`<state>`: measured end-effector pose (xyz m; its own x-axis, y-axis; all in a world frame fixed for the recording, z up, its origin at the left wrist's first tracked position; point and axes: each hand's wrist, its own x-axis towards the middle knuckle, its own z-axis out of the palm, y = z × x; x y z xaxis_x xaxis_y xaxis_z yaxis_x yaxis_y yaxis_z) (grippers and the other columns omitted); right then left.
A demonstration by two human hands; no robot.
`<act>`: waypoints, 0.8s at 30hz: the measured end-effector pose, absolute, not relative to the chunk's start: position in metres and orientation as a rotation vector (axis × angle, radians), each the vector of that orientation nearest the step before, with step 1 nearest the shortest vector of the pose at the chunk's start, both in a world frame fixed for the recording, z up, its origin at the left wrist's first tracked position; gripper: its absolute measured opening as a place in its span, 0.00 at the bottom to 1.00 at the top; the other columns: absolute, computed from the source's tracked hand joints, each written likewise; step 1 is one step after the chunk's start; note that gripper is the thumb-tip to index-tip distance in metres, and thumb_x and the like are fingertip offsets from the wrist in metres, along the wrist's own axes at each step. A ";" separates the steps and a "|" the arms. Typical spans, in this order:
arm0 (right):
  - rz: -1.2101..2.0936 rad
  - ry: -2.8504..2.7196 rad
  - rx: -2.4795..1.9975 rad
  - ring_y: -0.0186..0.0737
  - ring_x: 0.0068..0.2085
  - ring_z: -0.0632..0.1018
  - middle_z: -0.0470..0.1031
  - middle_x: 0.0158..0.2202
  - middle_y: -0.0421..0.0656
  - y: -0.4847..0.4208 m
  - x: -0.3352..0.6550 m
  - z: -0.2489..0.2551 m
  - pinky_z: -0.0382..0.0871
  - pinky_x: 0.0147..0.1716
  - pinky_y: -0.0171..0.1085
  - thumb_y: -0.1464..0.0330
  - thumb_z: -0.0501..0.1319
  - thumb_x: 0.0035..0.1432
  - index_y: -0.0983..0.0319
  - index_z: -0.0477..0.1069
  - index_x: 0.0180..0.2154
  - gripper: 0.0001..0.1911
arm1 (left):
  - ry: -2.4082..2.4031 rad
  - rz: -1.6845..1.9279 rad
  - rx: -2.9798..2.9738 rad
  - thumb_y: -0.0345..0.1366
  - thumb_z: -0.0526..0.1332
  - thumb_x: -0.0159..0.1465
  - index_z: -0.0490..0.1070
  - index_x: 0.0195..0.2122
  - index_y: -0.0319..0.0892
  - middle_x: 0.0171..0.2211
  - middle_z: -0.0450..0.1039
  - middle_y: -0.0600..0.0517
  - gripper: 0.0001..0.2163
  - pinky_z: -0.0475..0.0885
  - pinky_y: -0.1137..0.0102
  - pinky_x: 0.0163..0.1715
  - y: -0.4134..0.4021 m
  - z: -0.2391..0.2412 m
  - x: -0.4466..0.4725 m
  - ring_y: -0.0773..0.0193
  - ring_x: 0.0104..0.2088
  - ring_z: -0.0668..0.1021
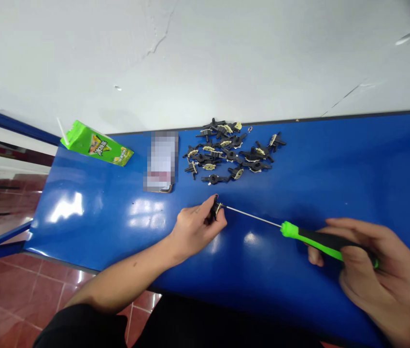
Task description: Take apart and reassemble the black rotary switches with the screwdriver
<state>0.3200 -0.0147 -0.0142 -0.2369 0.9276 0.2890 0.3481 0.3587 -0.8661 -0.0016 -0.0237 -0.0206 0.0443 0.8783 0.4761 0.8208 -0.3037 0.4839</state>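
My left hand (197, 227) pinches a small black part with a pale metal piece (216, 209) against the blue table (335, 159). In my right hand (378, 270), fingers wrapped round the green and black handle, is a screwdriver (313, 239). Its thin shaft reaches left and its tip meets the small part. A pile of several like black and pale parts (232, 152) lies farther back on the table, beyond my left hand.
A green drink carton (98, 145) with a straw lies at the table's back left. A phone (161, 162) lies flat beside the pile. A white wall stands behind the table. Red floor tiles show at the left, past the table's edge.
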 end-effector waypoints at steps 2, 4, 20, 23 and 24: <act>0.915 -1.732 -1.055 0.49 0.32 0.88 0.86 0.43 0.46 -0.008 0.318 -0.014 0.86 0.27 0.40 0.69 0.68 0.70 0.53 0.71 0.62 0.21 | 1.818 1.101 2.206 0.31 0.64 0.70 0.84 0.50 0.36 0.19 0.77 0.58 0.11 0.74 0.77 0.21 -0.024 -0.022 -0.001 0.71 0.16 0.75; 0.926 -1.711 -1.034 0.52 0.39 0.90 0.86 0.47 0.48 -0.004 0.316 -0.014 0.90 0.32 0.42 0.71 0.74 0.63 0.53 0.71 0.56 0.23 | 1.825 1.100 2.204 0.32 0.64 0.71 0.84 0.51 0.35 0.20 0.77 0.57 0.12 0.74 0.77 0.21 -0.025 -0.024 -0.001 0.71 0.16 0.75; 0.686 -2.040 -1.214 0.37 0.23 0.84 0.84 0.29 0.35 -0.007 0.333 -0.019 0.77 0.22 0.27 0.67 0.61 0.78 0.54 0.80 0.53 0.09 | 1.849 1.153 2.182 0.35 0.66 0.72 0.85 0.54 0.37 0.20 0.76 0.57 0.13 0.75 0.77 0.24 -0.028 -0.038 0.000 0.70 0.17 0.76; 0.646 -2.110 -1.128 0.41 0.27 0.87 0.87 0.36 0.38 -0.007 0.330 -0.023 0.80 0.23 0.30 0.60 0.66 0.74 0.53 0.81 0.51 0.09 | 1.881 1.161 2.199 0.34 0.65 0.72 0.85 0.54 0.37 0.19 0.76 0.57 0.14 0.74 0.77 0.23 -0.026 -0.037 -0.002 0.71 0.16 0.74; 0.633 -2.101 -1.094 0.43 0.30 0.88 0.88 0.39 0.40 -0.008 0.327 -0.025 0.82 0.26 0.32 0.59 0.69 0.71 0.54 0.80 0.52 0.11 | 1.893 1.165 2.204 0.34 0.64 0.73 0.85 0.54 0.36 0.19 0.76 0.58 0.14 0.74 0.78 0.23 -0.025 -0.036 -0.003 0.71 0.15 0.73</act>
<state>0.3272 -0.0079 -0.0245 -0.4183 0.8417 0.3413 0.5133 0.5291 -0.6758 -0.0028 -0.0245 -0.0355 -0.0084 0.8560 0.5169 0.8473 -0.2684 0.4583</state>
